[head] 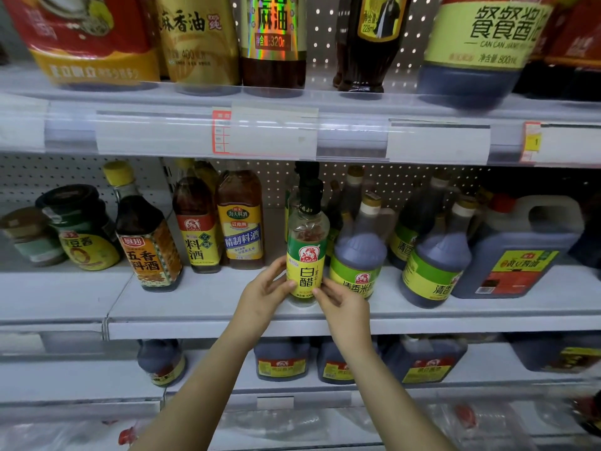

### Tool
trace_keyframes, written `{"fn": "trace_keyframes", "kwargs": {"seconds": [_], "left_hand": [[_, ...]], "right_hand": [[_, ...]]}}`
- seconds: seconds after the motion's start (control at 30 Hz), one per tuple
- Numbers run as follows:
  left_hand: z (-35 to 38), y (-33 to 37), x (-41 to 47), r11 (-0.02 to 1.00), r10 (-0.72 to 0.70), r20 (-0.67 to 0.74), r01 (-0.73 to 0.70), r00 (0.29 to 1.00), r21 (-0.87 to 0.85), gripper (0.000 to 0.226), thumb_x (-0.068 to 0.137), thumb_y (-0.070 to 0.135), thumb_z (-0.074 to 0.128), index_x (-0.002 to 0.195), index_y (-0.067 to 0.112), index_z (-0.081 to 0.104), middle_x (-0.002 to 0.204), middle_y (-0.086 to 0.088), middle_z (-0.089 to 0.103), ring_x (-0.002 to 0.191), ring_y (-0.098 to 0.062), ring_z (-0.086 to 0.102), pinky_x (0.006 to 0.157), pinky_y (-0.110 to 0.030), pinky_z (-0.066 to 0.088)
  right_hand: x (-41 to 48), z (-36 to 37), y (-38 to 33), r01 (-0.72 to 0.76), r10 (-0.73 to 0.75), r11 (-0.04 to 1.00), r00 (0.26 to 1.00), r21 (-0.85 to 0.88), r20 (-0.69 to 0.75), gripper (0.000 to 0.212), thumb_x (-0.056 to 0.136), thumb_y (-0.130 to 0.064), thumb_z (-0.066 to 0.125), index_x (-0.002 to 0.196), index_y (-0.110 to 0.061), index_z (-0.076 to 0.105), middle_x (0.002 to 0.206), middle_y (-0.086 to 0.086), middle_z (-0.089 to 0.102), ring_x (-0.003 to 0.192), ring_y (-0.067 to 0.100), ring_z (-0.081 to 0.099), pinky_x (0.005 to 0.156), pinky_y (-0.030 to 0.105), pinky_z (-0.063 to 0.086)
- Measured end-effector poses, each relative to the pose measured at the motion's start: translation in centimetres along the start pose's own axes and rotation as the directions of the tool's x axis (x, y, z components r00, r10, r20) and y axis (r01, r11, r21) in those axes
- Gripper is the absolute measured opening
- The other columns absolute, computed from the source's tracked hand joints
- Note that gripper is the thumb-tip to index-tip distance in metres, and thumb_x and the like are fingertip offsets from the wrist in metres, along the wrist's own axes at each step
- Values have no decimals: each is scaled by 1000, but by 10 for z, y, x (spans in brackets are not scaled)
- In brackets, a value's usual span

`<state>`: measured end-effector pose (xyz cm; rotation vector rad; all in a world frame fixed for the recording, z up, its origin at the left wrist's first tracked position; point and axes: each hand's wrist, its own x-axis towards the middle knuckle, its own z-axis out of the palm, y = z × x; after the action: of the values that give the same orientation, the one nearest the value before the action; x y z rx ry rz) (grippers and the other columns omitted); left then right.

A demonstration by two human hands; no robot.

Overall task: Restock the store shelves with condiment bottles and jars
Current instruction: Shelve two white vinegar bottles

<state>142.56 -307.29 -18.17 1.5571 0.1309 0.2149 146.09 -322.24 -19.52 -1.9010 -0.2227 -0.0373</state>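
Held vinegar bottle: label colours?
Green above yellow, red logo, on the vinegar bottle; head view.

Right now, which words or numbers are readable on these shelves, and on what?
"白醋": held clear bottle.
"五香料酒": yellow-capped dark bottle.
"精制料酒": amber bottle.
"清香米": green-labelled bottle.
"麻香油": gold bottle, top shelf.
"CAN CAN JIANG", "800mL": large top-shelf bottle.
Price tags: too blurred to read.

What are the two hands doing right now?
Left hand: holding the white vinegar bottle on its left side.
Right hand: holding the same bottle's right side.
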Motion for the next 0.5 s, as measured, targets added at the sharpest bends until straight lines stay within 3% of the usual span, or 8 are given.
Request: {"fn": "trace_keyframes", "kwargs": {"seconds": [0.07,0.2,0.33,0.5], "left_hand": [[-1,-3,1,1000,-9,-7,9,1000,30,42,91,8,61,121,36,53,119,16,64,112,2,60,92,-22,51],[-3,-12,0,982,0,-48,9,999,191,45,87,12,68,126,30,52,121,12,63,112,1,59,97,-22,47],[1,-13,0,965,38,-41,-26,998,262,43,87,11,68,119,35,54,115,19,64,106,11,58,88,-8,45],[5,-12,1,959,54,-38,-41,998,281,41,87,10,68,113,38,54,111,25,63,104,13,59,86,-7,45]], "right_hand": [[0,0,0,0,0,1000,1000,-15,-10,27,89,-17,68,114,-9,70,102,-7,72,93,8,65,91,30,53],[-3,1,0,-8,5,996,999,-90,-34,29,88,-20,69,113,-7,70,105,2,74,83,-1,61,71,-1,41],[-8,3,1,12,-20,994,997,-107,-76,24,87,-18,70,109,-8,73,101,1,75,78,-5,59,68,-4,38],[-7,1,2,19,-32,991,995,-135,-93,22,88,-18,69,108,-11,74,98,-3,75,79,-3,60,68,-3,38]]}}
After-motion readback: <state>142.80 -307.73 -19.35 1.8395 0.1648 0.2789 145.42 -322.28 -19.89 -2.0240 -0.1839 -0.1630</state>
